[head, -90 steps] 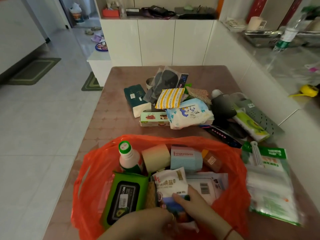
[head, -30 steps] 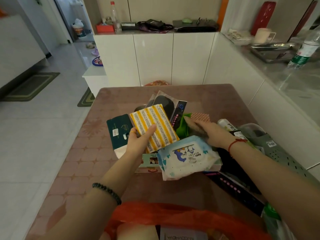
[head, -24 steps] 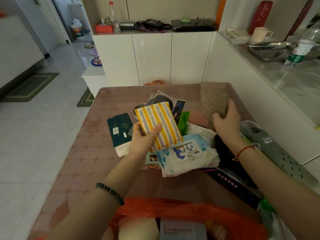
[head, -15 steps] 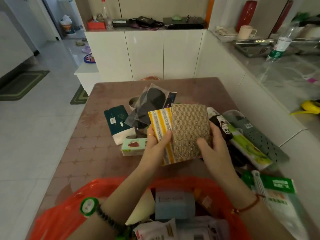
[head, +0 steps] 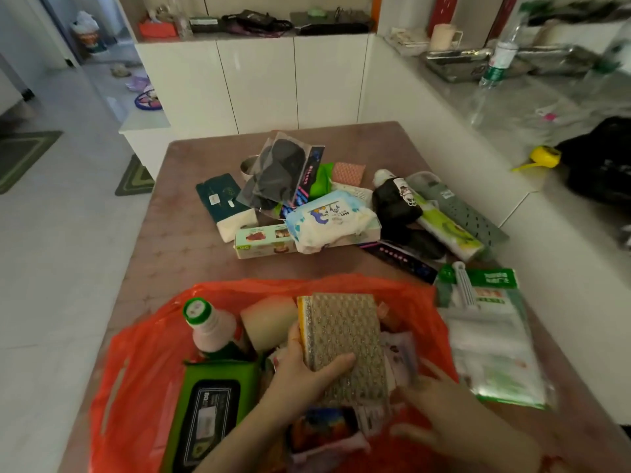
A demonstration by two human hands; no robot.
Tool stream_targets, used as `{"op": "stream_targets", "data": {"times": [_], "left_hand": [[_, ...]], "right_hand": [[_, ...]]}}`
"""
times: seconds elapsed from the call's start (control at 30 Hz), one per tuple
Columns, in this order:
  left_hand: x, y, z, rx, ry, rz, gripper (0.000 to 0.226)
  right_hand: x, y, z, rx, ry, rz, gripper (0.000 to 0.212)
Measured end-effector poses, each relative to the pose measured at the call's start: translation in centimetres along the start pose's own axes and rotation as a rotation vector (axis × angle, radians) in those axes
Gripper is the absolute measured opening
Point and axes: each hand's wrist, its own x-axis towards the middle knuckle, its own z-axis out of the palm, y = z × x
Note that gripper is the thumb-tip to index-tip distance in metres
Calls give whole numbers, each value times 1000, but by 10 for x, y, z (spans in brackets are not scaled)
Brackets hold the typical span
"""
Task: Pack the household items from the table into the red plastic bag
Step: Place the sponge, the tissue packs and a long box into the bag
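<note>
The red plastic bag [head: 143, 363] lies open at the table's near edge. Inside it are a green wipes pack [head: 211, 404], a white bottle with a green cap [head: 208, 326], a beige roll [head: 269, 319] and several packets. My left hand [head: 304, 377] grips two stacked scouring sponges [head: 345, 343], a gold one over a yellow striped one, and holds them inside the bag's mouth. Beside them at the bag's right side is my right hand [head: 440, 404], blurred, fingers spread and holding nothing.
Further back on the brown table [head: 177, 233] lie a baby-wipes pack [head: 331, 216], a tissue pack [head: 222, 203], a small box [head: 263, 240], dark insoles in a sleeve [head: 280, 172] and grey slippers [head: 461, 206]. A bag of zip pouches [head: 491, 339] lies right of the red bag. White cabinets stand behind.
Both hands carried the two sponges from over the pile down into the red bag. My right hand has let go of them and my left hand alone holds them.
</note>
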Motion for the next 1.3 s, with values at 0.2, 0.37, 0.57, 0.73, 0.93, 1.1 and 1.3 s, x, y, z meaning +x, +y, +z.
{"op": "stream_targets", "data": {"times": [0.2,0.37,0.57,0.73,0.93,1.1,1.3], "left_hand": [[1,-6,28,175,-192,-67,80],[15,-23,63,176,-198,-154,101],[10,-12,66,364,-104,-108,99],[24,52,26,231,53,124,85],[145,101,-30,-43,434,102,62],[211,78,-45,-211,470,-159,65],[209,82,-36,-382,412,-152,53]], "right_hand": [[-23,27,4,-98,398,-45,50],[-33,18,-2,48,508,-51,49],[-24,16,-29,154,374,-21,46],[38,18,-88,860,575,183,16],[188,68,-108,1467,433,650,62],[258,102,-82,1091,546,806,70],[268,113,-72,1186,639,790,63]]}}
